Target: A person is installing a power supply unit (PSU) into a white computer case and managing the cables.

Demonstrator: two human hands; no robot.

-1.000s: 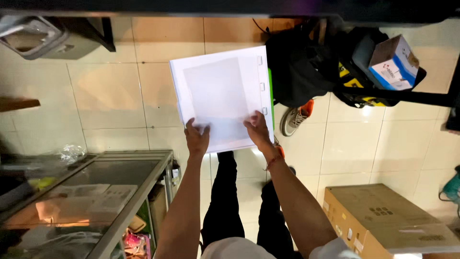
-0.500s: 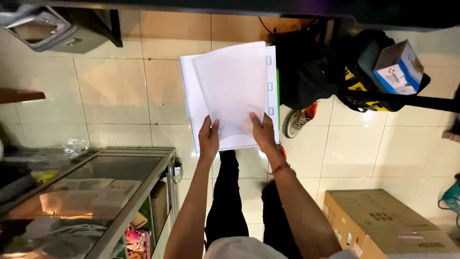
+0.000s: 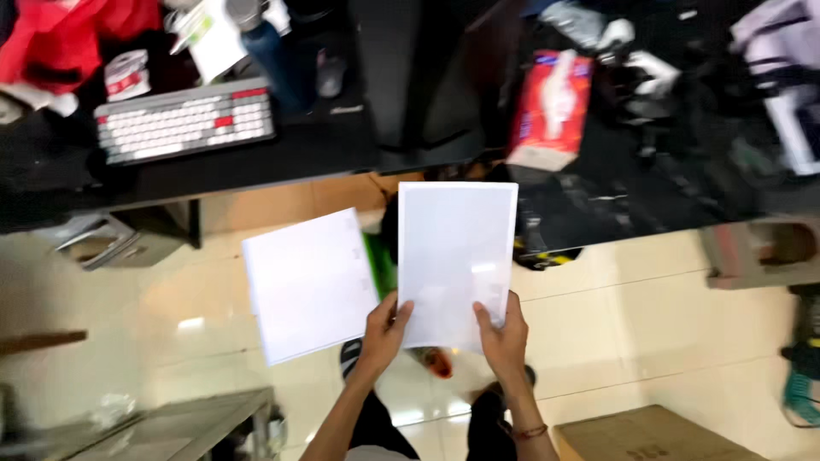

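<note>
Left hand (image 3: 382, 331) pinching a flat white sheet (image 3: 309, 283), right hand (image 3: 504, 329) gripping a glossy rectangular sleeve (image 3: 456, 263) — both held side by side above shiny pale tiles (image 3: 649, 316), black desk (image 3: 342, 145) beyond — keyboard (image 3: 184, 119) on it

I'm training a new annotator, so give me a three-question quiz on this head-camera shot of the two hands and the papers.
1. True or false: both hands grip the upright white sheet.
2. Which hand also holds the tilted white sheet? A) left hand B) right hand
3. What sits on the black desk at upper left?

Key: 1. True. 2. A. 3. A keyboard with white and red keys.
</note>
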